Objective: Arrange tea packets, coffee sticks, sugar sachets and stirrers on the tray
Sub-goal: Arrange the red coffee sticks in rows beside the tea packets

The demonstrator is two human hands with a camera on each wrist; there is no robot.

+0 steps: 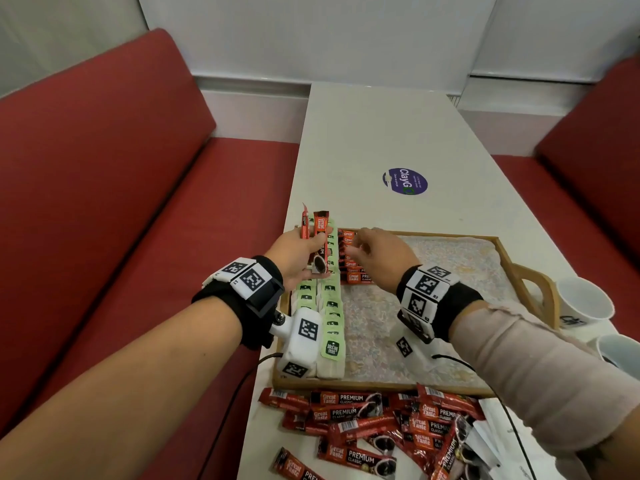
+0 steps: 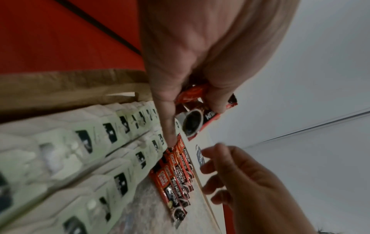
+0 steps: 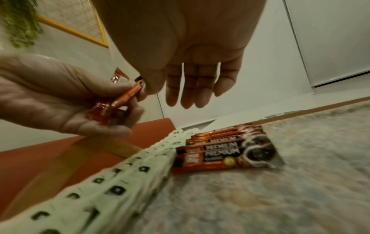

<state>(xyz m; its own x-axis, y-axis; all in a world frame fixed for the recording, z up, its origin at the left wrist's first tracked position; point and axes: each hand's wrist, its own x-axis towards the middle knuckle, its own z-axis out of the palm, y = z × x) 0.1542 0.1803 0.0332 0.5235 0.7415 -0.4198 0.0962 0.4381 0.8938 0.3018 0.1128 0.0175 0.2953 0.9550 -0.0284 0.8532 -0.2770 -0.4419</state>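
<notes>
A wooden tray (image 1: pixel 509 258) with a patterned liner lies on the white table. Two rows of green tea packets (image 1: pixel 331 317) run along its left side. Beside them at the far end lies a short stack of red coffee sticks (image 1: pixel 354 268). My left hand (image 1: pixel 304 258) hovers over the tea rows and grips a few coffee sticks (image 1: pixel 320 237) upright (image 2: pixel 197 114). My right hand (image 1: pixel 374 254) hangs over the stacked sticks (image 3: pixel 224 152) with relaxed, empty fingers (image 3: pixel 188 93). A loose pile of coffee sticks (image 1: pixel 381 427) lies on the table in front of the tray.
Two white paper cups (image 1: pixel 581 303) stand right of the tray's handle. White sachets (image 1: pixel 491 431) lie at the right of the loose pile. A round purple sticker (image 1: pixel 405 181) is on the table beyond the tray. Red benches (image 1: pixel 121 202) flank the table.
</notes>
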